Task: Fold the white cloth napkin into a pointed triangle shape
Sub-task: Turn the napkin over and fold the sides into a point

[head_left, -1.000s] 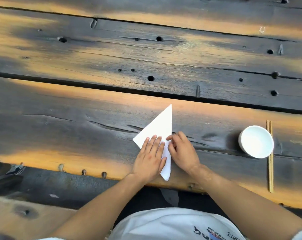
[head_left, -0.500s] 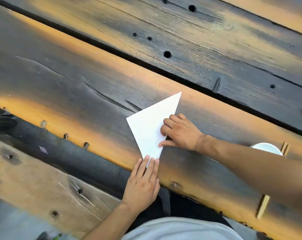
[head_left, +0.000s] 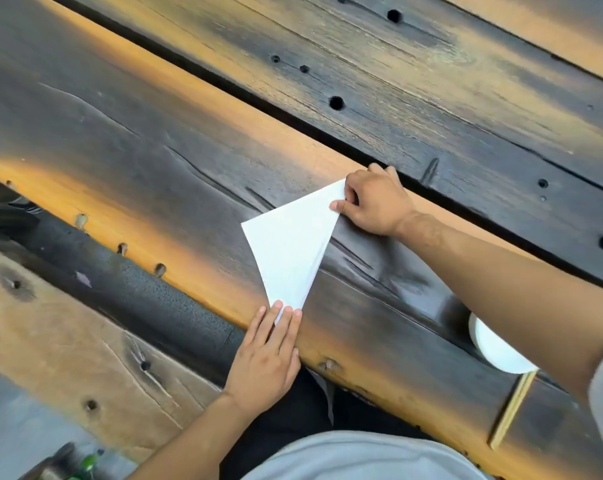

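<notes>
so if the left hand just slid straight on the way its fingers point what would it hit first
The left hand lies flat, its fingertips already on the near tip of the white napkin. Going straight on, it would probably run up the folded cloth first, toward the right hand pinching the far corner.

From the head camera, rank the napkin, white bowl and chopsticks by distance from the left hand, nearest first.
1. napkin: its near tip lies under the left hand's fingers.
2. white bowl: to the right, partly hidden by the right forearm.
3. chopsticks: just beyond the bowl, farthest right.
</notes>
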